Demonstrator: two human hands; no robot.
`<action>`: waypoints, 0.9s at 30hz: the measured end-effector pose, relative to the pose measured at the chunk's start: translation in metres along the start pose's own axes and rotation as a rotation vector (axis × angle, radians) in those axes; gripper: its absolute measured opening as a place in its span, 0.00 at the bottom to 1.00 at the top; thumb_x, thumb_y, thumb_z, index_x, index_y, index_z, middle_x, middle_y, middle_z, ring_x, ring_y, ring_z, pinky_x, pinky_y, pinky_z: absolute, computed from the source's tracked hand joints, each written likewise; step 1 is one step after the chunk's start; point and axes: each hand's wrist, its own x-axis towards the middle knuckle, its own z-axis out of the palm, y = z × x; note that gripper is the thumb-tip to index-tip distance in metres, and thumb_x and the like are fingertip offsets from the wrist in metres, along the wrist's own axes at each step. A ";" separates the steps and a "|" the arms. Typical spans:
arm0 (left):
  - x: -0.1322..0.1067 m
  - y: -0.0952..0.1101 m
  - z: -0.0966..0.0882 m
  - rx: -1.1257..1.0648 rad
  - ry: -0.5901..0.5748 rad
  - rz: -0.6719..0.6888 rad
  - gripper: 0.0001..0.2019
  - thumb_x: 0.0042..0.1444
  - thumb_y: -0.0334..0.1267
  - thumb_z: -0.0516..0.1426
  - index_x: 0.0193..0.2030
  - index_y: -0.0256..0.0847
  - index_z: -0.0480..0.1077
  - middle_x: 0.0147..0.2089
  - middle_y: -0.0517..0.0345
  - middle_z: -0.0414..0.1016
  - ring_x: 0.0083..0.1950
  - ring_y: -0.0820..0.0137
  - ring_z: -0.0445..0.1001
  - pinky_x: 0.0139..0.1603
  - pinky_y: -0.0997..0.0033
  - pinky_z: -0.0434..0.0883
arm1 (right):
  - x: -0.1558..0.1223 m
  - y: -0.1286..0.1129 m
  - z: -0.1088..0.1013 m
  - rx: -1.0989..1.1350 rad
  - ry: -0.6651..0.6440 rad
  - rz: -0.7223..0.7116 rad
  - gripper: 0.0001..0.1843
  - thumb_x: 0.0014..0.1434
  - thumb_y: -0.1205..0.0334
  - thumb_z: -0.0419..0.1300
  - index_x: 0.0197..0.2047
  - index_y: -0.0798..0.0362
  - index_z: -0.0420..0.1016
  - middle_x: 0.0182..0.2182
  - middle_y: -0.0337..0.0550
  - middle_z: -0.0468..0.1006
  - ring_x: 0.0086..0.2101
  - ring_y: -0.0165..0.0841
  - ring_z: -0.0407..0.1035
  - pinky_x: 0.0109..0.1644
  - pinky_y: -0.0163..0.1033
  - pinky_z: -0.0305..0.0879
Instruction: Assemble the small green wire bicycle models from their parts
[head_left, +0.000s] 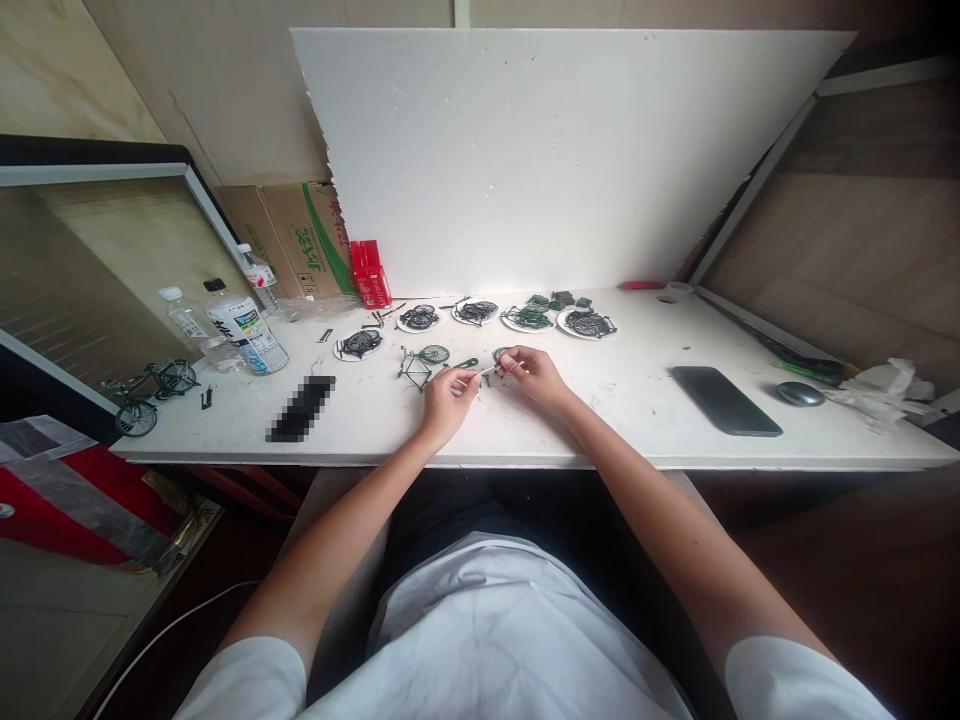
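My left hand (pixel 450 402) and my right hand (pixel 538 374) meet above the near middle of the table. A thin pale rod (pixel 490 371) spans the gap between them, its ends pinched in the fingertips of both hands. What kind of rod it is, I cannot make out. Just beyond my left hand lies a green model bicycle frame (pixel 413 368) with a spoked wheel (pixel 435 354) attached. A small green part (pixel 466 364) rests between the hands. Another green wheel (pixel 501 354) shows beside my right fingertips, partly hidden by them.
White plates of dark wheels and parts (pixel 360 345) and green parts (pixel 528 318) line the back. At left stand an assembled model bicycle (pixel 156 392), bottles (pixel 247 325) and a red box (pixel 370 273). A phone (pixel 724 400), mouse (pixel 799 394) and crumpled tissue (pixel 889 385) lie right.
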 end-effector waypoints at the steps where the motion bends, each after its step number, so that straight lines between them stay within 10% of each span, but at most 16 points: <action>1: 0.000 0.000 0.000 0.000 -0.002 0.001 0.11 0.65 0.46 0.65 0.44 0.41 0.83 0.44 0.49 0.83 0.34 0.69 0.80 0.34 0.70 0.74 | 0.000 -0.001 0.000 -0.002 -0.001 0.003 0.31 0.63 0.26 0.63 0.37 0.50 0.78 0.34 0.48 0.84 0.37 0.41 0.77 0.44 0.46 0.73; 27: 0.000 -0.007 0.002 -0.011 -0.030 0.024 0.10 0.64 0.45 0.66 0.43 0.41 0.83 0.43 0.51 0.83 0.34 0.70 0.80 0.32 0.72 0.74 | 0.000 -0.003 0.001 0.011 -0.105 0.030 0.33 0.71 0.29 0.55 0.29 0.50 0.71 0.27 0.42 0.74 0.31 0.35 0.68 0.42 0.42 0.64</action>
